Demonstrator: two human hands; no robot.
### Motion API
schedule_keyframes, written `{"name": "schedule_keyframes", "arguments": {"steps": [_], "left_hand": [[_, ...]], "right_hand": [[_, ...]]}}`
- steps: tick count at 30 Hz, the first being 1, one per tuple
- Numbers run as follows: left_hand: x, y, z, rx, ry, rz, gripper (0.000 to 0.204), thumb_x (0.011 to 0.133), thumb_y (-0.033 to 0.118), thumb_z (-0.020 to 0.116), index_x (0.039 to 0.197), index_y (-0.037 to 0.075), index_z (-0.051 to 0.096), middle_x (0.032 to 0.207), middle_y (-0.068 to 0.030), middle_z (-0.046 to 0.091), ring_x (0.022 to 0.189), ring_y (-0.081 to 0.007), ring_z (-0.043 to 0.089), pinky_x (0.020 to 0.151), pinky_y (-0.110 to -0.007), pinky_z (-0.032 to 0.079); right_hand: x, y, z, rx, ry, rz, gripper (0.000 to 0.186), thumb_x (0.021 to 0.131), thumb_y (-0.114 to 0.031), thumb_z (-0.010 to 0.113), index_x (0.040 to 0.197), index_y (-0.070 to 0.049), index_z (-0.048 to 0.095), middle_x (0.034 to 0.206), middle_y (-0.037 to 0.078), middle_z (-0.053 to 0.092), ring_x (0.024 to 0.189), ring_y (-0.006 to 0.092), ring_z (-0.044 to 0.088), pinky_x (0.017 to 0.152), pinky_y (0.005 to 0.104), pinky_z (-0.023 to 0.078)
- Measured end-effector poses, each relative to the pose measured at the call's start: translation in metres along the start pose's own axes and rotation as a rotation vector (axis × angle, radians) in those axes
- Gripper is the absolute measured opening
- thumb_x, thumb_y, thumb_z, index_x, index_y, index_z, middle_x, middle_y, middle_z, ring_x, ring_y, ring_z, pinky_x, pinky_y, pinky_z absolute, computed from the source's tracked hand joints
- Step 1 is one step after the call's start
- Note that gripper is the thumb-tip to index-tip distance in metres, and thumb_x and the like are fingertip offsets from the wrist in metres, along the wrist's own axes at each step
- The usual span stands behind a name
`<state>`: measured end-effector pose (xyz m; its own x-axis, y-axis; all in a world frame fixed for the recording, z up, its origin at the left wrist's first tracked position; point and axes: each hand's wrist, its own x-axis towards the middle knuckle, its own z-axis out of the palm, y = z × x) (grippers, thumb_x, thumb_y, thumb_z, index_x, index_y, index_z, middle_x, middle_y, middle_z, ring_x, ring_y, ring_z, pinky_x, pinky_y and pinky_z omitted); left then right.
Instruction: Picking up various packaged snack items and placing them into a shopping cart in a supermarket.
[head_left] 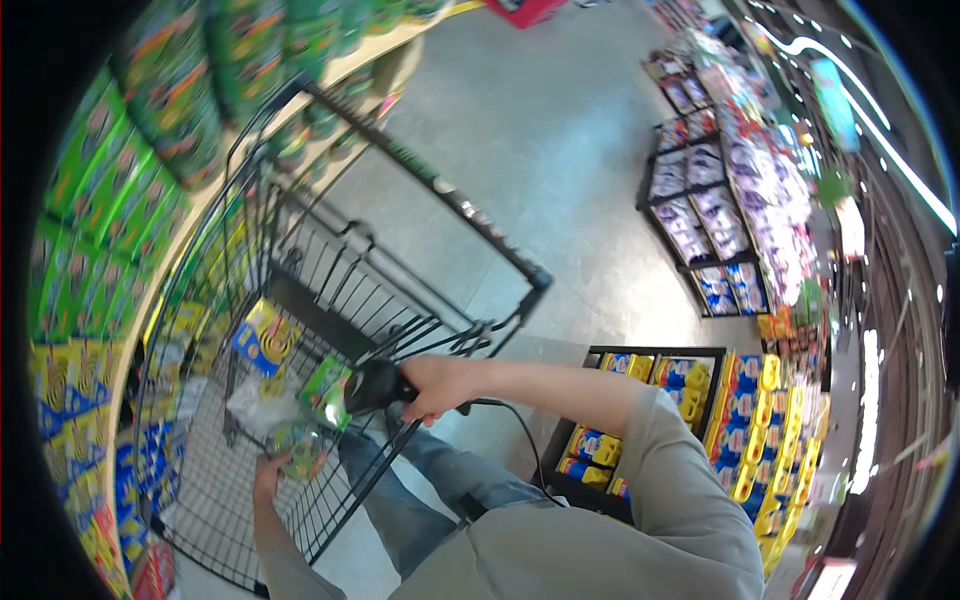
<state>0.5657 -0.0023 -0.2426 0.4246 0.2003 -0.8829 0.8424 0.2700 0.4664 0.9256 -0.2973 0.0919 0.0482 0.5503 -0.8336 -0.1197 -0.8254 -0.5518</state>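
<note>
My left hand (267, 472) is down inside the black wire shopping cart (200, 500), closed on a round, see-through green package (300, 450). My right hand (428, 388) grips a black handheld device (372, 388) with a dark cable hanging from it, over the cart's near side. Just beside the device, lower in the cart, is a bright green pack (325, 390). A yellow-and-blue box (263, 336) with a spiral print lies farther up in the cart, and a crumpled clear plastic bag (258, 403) sits between it and my left hand.
Shelves of green packs (115, 170) and yellow-and-blue packs (70, 410) line the left, close to the cart. At my right stands a black display rack (590, 352) of yellow-and-blue goods. A tiered stand (690, 180) of purple-and-white packs is farther off, across the grey floor (520, 130).
</note>
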Motion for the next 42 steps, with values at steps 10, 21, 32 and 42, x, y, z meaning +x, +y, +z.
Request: {"name": "schedule_keyframes", "arguments": {"steps": [10, 21, 32, 42], "left_hand": [[-0.062, 0.017, -0.040, -0.649, -0.013, 0.081, 0.060, 0.085, 0.039, 0.062, 0.134, 0.012, 0.041, 0.129, -0.0082, 0.049, 0.112, -0.0274, 0.052, 0.087, -0.044, 0.044], [-0.212, 0.097, -0.001, -0.757, -0.095, 0.454, 0.065, 0.082, 0.052, 0.059, 0.134, 0.015, 0.044, 0.132, -0.0059, 0.050, 0.115, -0.0280, 0.052, 0.089, -0.047, 0.047], [-0.314, 0.106, 0.084, -0.788, -0.133, 0.393, 0.074, 0.080, 0.059, 0.054, 0.139, 0.018, 0.037, 0.137, -0.0078, 0.046, 0.119, -0.0328, 0.049, 0.096, -0.058, 0.040], [-0.277, 0.084, 0.089, -0.764, -0.205, 0.505, 0.072, 0.085, 0.051, 0.052, 0.142, 0.013, 0.031, 0.141, -0.0124, 0.040, 0.127, -0.0347, 0.042, 0.099, -0.056, 0.037]], "right_hand": [[-0.049, 0.049, 0.021, -0.494, 0.700, -0.173, 0.049, 0.065, -0.027, 0.080, 0.098, 0.000, 0.056, 0.086, 0.019, 0.067, 0.084, 0.0375, 0.065, 0.073, 0.0459, 0.053], [-0.032, 0.090, 0.041, -0.519, 0.921, -0.326, 0.058, 0.069, -0.041, 0.077, 0.106, -0.006, 0.049, 0.098, 0.012, 0.059, 0.086, 0.0338, 0.065, 0.069, 0.0458, 0.053], [-0.039, 0.116, 0.058, -0.496, 1.105, -0.244, 0.069, 0.058, -0.060, 0.077, 0.098, -0.009, 0.054, 0.093, 0.008, 0.063, 0.082, 0.0303, 0.065, 0.065, 0.0433, 0.052], [-0.080, 0.141, 0.059, -0.445, 1.154, -0.007, 0.072, 0.053, -0.059, 0.080, 0.102, -0.012, 0.058, 0.095, 0.007, 0.066, 0.086, 0.0305, 0.065, 0.072, 0.0435, 0.053]]}}
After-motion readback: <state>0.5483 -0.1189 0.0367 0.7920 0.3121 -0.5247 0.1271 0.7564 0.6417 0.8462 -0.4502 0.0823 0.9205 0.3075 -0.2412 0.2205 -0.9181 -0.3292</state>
